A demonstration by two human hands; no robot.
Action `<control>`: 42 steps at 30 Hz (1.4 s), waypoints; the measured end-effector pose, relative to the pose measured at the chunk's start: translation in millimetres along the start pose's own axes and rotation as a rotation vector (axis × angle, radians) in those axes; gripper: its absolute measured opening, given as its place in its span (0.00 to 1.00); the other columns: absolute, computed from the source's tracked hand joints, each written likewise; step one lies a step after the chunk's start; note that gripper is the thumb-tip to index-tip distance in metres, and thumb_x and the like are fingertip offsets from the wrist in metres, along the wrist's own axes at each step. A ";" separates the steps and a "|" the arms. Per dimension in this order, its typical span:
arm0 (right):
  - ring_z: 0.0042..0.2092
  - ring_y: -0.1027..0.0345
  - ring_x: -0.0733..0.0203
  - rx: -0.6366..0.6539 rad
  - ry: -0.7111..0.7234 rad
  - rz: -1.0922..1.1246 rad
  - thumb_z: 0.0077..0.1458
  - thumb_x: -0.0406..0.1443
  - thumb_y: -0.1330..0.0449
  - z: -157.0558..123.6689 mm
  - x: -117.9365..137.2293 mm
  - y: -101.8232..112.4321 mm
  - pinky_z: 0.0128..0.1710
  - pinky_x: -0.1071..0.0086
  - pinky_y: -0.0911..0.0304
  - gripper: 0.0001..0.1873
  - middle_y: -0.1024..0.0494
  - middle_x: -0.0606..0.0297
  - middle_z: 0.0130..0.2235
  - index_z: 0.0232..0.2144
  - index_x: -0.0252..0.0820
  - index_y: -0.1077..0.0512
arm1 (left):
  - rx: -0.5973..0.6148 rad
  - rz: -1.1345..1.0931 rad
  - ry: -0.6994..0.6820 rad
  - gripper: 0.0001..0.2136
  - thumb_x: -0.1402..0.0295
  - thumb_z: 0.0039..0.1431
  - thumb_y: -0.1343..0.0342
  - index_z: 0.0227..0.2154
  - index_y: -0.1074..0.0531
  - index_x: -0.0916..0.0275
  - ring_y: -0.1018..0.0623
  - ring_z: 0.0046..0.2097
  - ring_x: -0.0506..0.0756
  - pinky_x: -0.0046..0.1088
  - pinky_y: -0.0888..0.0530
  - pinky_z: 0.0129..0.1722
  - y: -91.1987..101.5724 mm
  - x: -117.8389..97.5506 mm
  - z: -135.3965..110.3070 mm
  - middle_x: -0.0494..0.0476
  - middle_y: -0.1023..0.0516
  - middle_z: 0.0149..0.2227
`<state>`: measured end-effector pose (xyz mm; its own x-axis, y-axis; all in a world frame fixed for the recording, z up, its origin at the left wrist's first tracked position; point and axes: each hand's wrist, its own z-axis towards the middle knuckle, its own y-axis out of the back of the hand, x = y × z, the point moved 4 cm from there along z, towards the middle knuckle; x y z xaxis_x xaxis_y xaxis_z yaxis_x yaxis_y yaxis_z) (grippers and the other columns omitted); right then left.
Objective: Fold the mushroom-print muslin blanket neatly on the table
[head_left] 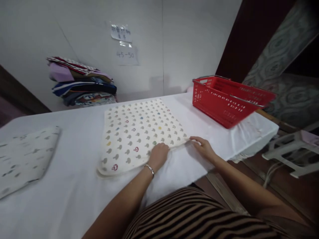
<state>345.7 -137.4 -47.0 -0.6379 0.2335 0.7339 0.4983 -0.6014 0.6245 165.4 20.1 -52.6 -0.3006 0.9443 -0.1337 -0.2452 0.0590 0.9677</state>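
White table: ran under the mushroom-print cloth [139, 129], the centre of these clock directions; the table's near edge [171, 186] passed close by at five o'clock, so slack there was short, with more white surface [77, 142] toward nine.
Mushroom-print cloth: lay flat mid-table, layered along its near edge — probably light, soft and floppy, hard to harm, perhaps apt to slip. Its near edge and corners looked the best holds, layers gripped together.
Red basket [221, 103]: stood apart at two o'clock near the table's right end, limiting wide sweeps that way.
Cloth pile [87, 88]: sat at ten o'clock, beyond the far edge.
Folded cloth [27, 152]: rested at nine o'clock, well apart.
Left hand [159, 154]: at five o'clock on the near edge, fingers curled; grip could not be told.
Right hand [203, 148]: at four o'clock, narrow, fingertips touching the near right corner — whether pinching, could not be told.
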 end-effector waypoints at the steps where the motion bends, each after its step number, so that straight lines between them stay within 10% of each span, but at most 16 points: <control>1: 0.50 0.33 0.54 -0.011 -0.017 0.000 0.55 0.41 0.49 -4.1 -6.9 2.1 0.51 0.58 0.37 0.18 0.26 0.60 0.48 0.46 0.44 0.28 | 0.004 0.005 0.008 0.10 0.69 0.64 0.56 0.32 0.30 0.64 0.29 0.39 0.56 0.34 0.33 0.41 1.8 -0.4 0.0 0.58 0.28 0.34; 25: 0.48 0.36 0.56 0.148 0.498 -0.283 0.53 0.27 0.46 30.6 -11.0 -6.5 0.48 0.62 0.37 0.18 0.29 0.58 0.47 0.45 0.43 0.29 | 0.090 -0.002 0.154 0.10 0.69 0.64 0.56 0.33 0.30 0.64 0.27 0.40 0.56 0.31 0.34 0.40 15.2 -1.3 8.4 0.58 0.26 0.36; 42: 0.50 0.35 0.57 0.120 0.523 -0.343 0.53 0.27 0.47 31.8 -9.7 -7.7 0.46 0.64 0.35 0.20 0.30 0.57 0.49 0.49 0.42 0.33 | 0.121 -0.258 0.310 0.11 0.67 0.63 0.57 0.28 0.33 0.62 0.28 0.38 0.54 0.29 0.36 0.36 17.4 10.4 12.3 0.55 0.26 0.34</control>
<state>366.7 -110.8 -50.4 -0.9601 -0.0248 0.2785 0.2580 -0.4622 0.8484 169.3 35.0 -34.5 -0.5114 0.7525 -0.4151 -0.2445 0.3357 0.9097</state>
